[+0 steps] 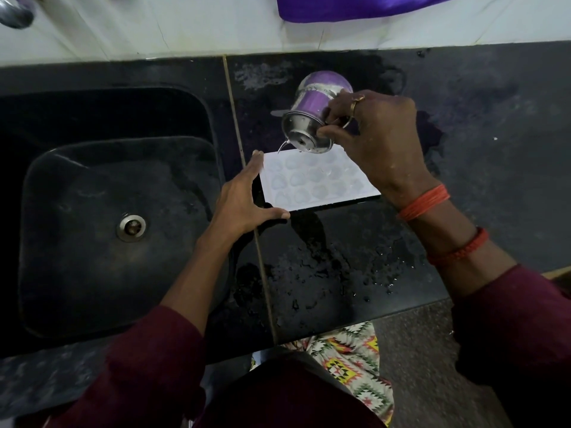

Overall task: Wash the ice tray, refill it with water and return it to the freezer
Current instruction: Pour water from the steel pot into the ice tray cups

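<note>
A white ice tray [318, 180] with heart-shaped cells lies flat on the black counter [494, 149], just right of the sink. My right hand [377, 134] grips the handle of a steel mug [315, 115], tipped down over the tray's far edge. A thin stream of water runs from the mug's rim onto the tray. My left hand [244, 199] rests against the tray's left edge, fingers spread, thumb along the near edge.
A black sink [61, 242] with a steel drain [131, 227] fills the left side. A tap [15, 10] shows at the top left. Water drops lie on the counter in front of the tray. A purple object [355, 7] sits by the back wall.
</note>
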A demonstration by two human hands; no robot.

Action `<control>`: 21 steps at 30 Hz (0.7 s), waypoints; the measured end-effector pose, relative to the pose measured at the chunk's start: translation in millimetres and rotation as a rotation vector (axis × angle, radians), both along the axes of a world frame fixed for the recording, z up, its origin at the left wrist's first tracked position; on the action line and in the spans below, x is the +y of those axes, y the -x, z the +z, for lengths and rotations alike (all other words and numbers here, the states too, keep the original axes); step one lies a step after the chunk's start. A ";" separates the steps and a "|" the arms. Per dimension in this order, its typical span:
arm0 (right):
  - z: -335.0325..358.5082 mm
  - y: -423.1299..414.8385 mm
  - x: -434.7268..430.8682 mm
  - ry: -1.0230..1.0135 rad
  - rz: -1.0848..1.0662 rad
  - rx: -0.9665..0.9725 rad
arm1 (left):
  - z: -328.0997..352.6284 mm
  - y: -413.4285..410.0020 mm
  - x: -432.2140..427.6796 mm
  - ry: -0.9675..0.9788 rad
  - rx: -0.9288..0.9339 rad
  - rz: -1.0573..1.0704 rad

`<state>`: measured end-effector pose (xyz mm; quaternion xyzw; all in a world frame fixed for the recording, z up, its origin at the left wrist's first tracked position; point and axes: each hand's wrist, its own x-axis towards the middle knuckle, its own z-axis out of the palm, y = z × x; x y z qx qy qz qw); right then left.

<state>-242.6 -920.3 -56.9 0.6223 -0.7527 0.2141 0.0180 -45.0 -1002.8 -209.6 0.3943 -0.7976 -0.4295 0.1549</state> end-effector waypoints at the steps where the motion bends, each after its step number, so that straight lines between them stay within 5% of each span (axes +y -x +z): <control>1: -1.2 0.4 -0.5 -0.004 -0.001 -0.004 | -0.2 -0.2 0.0 -0.002 0.003 -0.001; 21: -11.6 7.7 -12.6 0.050 -0.054 -0.174 | -1.8 -0.5 0.2 -0.013 0.021 -0.003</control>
